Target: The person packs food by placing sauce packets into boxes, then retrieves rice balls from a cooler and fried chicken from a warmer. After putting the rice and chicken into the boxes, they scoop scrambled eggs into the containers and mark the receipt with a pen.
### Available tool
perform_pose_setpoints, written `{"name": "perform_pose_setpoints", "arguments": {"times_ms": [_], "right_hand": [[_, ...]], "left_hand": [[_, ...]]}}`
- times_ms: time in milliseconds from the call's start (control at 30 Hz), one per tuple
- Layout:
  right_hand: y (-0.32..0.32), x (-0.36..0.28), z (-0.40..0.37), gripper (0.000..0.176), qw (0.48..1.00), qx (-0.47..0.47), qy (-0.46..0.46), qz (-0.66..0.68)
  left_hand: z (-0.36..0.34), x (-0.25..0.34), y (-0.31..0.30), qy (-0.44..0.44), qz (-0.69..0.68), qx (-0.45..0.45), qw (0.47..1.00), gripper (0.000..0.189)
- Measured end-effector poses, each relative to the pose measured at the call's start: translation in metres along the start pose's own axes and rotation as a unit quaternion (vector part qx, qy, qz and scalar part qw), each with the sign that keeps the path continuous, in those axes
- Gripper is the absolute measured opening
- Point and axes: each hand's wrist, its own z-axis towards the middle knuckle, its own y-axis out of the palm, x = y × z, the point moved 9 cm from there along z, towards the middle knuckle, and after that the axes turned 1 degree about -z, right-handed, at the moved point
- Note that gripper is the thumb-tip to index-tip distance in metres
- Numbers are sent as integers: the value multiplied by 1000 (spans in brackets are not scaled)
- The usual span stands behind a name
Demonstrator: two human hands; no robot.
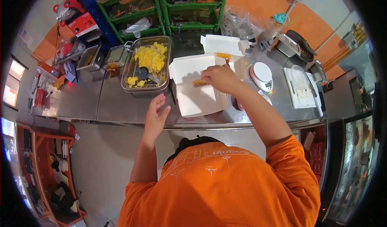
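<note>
My right hand (pixel 221 78) is over a white cardboard box (pixel 197 102) with its lid folded back. Its fingers are bent together, and what they hold, if anything, is hidden. By the fingertips, a small brownish-yellow piece (pixel 199 82) lies in the box. Behind that hand stands a second white box (pixel 221 45), also open, with an orange-yellow piece (pixel 223 55) at its near side. My left hand (pixel 156 113) hovers at the counter's front edge, fingers apart and holding nothing. Nearby, a clear tray (pixel 125 76) carries yellow crumbly food (pixel 151 58) and a black scoop (pixel 142 72).
To the right on the steel counter (pixel 111 102) stand a white kitchen scale (pixel 263 73) and a white cutting board (pixel 300 100) with a knife (pixel 315 93). Green rack shelves (pixel 163 9) rise at the back. Metal containers (pixel 89 58) stand on the left.
</note>
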Motion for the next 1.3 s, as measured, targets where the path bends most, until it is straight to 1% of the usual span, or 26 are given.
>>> {"name": "perform_pose_setpoints", "arguments": {"times_ms": [33, 133, 167, 267, 300, 367, 400, 433, 500, 567, 633, 667, 700, 767, 833, 867, 900, 933, 967, 1000, 1067, 1133, 1167, 1200, 1267, 1300], "right_hand": [[17, 9, 5, 18, 999, -30, 29, 11], [49, 14, 13, 21, 997, -54, 47, 17], [44, 12, 12, 16, 996, 28, 53, -63], [19, -2, -9, 17, 971, 211, 64, -97], [11, 2, -19, 15, 970, 220, 93, -35], [-8, 11, -50, 16, 952, 249, 154, 84], [-7, 17, -70, 18, 951, 236, 181, 82], [-6, 23, -96, 21, 949, 223, 209, 79], [2, 25, -157, 28, 943, 200, 256, 68], [22, 21, -222, 34, 936, 187, 292, 52], [50, 9, -293, 35, 924, 137, 357, 28], [63, -1, -332, 33, 906, 136, 400, 40], [77, -13, -368, 25, 892, 105, 438, 49], [107, -43, -445, 20, 823, 194, 520, 119], [145, -74, -516, 19, 791, 231, 559, 92], [150, -92, -563, 20, 760, 250, 596, 72], [163, -105, -613, 20, 685, 251, 662, 170], [175, -125, -654, 21, 594, 267, 709, 271], [193, -153, -687, 21, 492, 293, 730, 373], [183, -176, -716, 21, 530, 288, 743, 290], [166, -218, -766, 22, 601, 232, 755, 120], [161, -258, -833, 21, 485, 319, 809, 94], [156, -279, -863, 21, 433, 353, 826, 76], [151, -298, -886, 21, 412, 378, 828, 28], [151, -330, -923, 21, 383, 416, 822, -67], [154, -331, -945, 20, 374, 408, 832, -44]], "left_hand": [[1, -7, -1, 2, -8, -14, 1000, 46], [2, -16, 6, 14, 11, -79, 997, 45], [4, -16, 9, 21, 18, -93, 995, 44], [6, -8, 23, 69, 85, -147, 983, 43], [4, 2, 26, 63, 97, -157, 981, 38], [5, 13, 34, 107, 96, -205, 968, 33], [6, 21, 41, 132, 92, -231, 959, 30], [5, 35, 45, 142, 82, -241, 957, 27], [4, 58, 64, 176, 65, -288, 939, 26], [-7, 90, 91, 211, 34, -339, 916, 24], [-24, 104, 134, 237, 42, -391, 888, 24], [-37, 112, 160, 247, 43, -419, 872, 24], [-50, 120, 188, 256, 56, -442, 858, 24], [-80, 127, 237, 271, 91, -475, 832, 23], [-122, 141, 286, 291, 42, -506, 811, 24], [-158, 149, 318, 301, 8, -539, 786, 24], [-195, 154, 348, 306, -20, -573, 760, 24], [-240, 157, 380, 310, -22, -610, 729, 24], [-287, 156, 410, 314, -19, -649, 693, 24], [-333, 152, 437, 317, -9, -685, 655, 25], [-436, 121, 496, 299, 11, -784, 544, 26], [-536, 86, 538, 266, 74, -852, 445, 29], [-581, 97, 532, 295, 70, -867, 394, 30], [-622, 111, 525, 321, 61, -879, 347, 31], [-684, 122, 527, 318, 39, -907, 275, 30], [-709, 128, 530, 312, 32, -918, 244, 30]]}}
